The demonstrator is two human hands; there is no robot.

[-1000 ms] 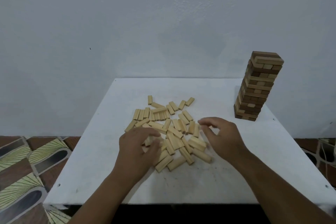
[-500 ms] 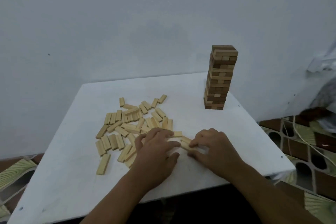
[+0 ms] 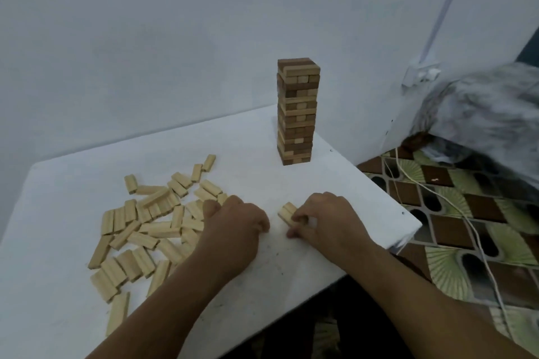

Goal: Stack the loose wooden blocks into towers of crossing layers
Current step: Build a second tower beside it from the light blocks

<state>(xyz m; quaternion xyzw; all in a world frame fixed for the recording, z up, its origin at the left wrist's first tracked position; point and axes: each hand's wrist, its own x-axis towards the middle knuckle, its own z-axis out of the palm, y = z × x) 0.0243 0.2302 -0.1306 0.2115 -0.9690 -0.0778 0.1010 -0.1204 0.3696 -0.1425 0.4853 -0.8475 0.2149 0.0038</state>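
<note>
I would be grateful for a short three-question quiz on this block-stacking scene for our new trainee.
1. True or false: the finished tower stands at the table's far right.
2. Which hand grips blocks set apart from the loose pile? A) left B) right
3. Fill in: the tower mixes light and ____ blocks.

Key: 1 true. 2 B: the right hand pinches a few small blocks; the left hand rests at the pile's edge. 3 dark.

Pale loose blocks (image 3: 151, 230), brown-and-tan tower (image 3: 297, 111), white table (image 3: 73, 178).
</note>
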